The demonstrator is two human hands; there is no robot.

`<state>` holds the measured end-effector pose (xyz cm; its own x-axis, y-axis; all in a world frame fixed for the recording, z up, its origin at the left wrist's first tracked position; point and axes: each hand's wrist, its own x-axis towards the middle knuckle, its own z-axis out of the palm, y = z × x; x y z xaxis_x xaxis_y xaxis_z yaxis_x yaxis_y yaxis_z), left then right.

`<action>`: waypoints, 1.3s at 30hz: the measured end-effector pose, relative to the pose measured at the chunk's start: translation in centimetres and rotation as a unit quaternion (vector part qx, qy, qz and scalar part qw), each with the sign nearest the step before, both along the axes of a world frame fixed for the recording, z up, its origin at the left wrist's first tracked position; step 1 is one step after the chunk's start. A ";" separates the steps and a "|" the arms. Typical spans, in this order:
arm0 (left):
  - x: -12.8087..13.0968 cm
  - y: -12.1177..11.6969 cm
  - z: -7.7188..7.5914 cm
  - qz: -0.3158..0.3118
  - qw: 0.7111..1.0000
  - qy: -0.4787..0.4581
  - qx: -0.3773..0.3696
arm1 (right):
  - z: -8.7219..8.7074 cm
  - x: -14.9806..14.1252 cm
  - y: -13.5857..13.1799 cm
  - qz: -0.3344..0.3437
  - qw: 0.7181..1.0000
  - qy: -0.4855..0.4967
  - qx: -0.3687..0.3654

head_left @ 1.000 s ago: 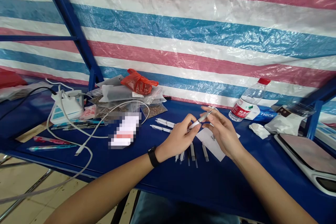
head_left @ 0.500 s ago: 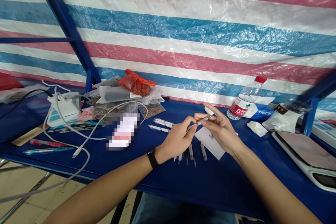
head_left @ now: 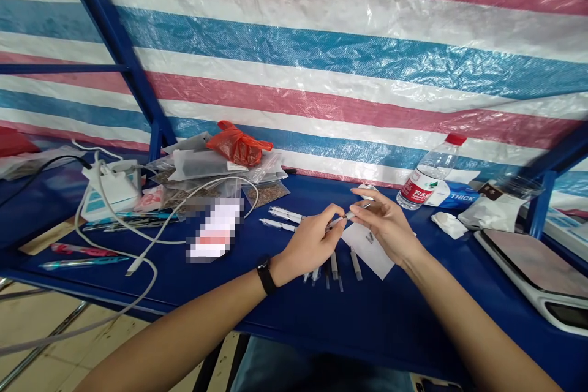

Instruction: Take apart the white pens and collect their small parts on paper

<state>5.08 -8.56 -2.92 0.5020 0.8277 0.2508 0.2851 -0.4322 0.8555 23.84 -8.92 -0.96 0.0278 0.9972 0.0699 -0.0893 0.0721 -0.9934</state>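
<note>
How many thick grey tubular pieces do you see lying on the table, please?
2: one grey piece is just below the left hand, and a second grey piece lies to its right, beside the white paper. Others may be hidden under that hand.

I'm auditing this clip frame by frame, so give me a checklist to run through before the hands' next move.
1. Pen held: ok, left hand and right hand both grip it.
2. Pen fully assembled: cannot tell, the hands cover much of it.
3. Loose grey pieces resting on the blue table: ok, they lie below the hands in the picture.
4. White paper fully visible: not ok, the right hand hides part of it.
5. Bottle capped: ok, its red cap is on.
</note>
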 end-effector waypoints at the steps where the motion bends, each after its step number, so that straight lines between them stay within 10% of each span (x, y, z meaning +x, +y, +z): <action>1: 0.0 0.0 -0.1 -0.002 1.000 0.002 0.002 | -0.1 0.0 0.0 -0.004 1.000 0.002 -0.003; 26: 0.1 0.2 -0.7 -0.025 1.000 -0.012 0.006 | 1.6 2.6 0.4 -0.014 0.995 -0.034 0.096; 39: 0.2 0.3 -0.9 -0.003 1.000 -0.001 0.000 | 0.8 7.4 2.0 -0.083 0.972 -0.218 -0.026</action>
